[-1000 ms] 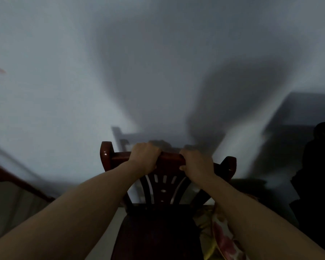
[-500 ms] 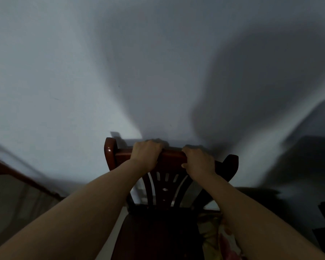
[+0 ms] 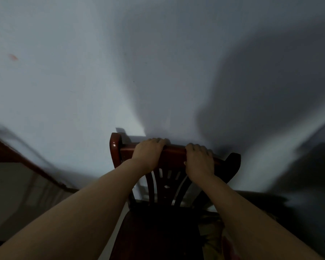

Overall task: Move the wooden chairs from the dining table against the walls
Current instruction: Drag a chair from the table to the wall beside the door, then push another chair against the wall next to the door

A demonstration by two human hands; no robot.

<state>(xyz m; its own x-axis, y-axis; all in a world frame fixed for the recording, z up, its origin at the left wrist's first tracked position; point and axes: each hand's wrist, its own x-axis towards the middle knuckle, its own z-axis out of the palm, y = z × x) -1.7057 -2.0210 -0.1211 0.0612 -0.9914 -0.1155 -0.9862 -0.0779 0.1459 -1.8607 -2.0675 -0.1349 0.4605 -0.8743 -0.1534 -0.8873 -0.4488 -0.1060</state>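
A dark red-brown wooden chair (image 3: 174, 153) with a curved, slatted back stands right in front of me, its backrest close to the pale wall (image 3: 101, 81). My left hand (image 3: 148, 152) is closed over the left part of the top rail. My right hand (image 3: 200, 159) is closed over the right part of the same rail. The dark seat lies below my forearms, and the chair's legs are hidden.
A red-brown skirting strip (image 3: 26, 164) runs along the wall's foot at the left above a pale floor. Something with a flowered pattern (image 3: 214, 231) lies beside the seat at the lower right. Deep shadows cover the wall's right half.
The chair and both hands have come closer to the wall. The dark object at the far right edge has left the view. My grip on the top rail is unchanged.
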